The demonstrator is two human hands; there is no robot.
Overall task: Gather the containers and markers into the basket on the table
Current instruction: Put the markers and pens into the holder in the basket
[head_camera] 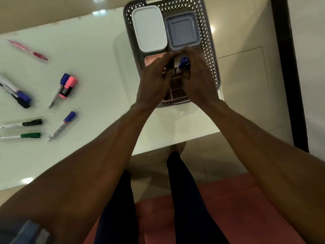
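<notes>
Both your hands are over the near half of the basket, which sits at the bench's right edge. Your right hand has its grip curled round a blue-capped marker, cap pointing away from you, inside the basket. Your left hand grips a dark marker just beside it. Beyond your hands in the basket lie a white container, a blue container and a pink container. Left of the basket, several markers lie loose.
</notes>
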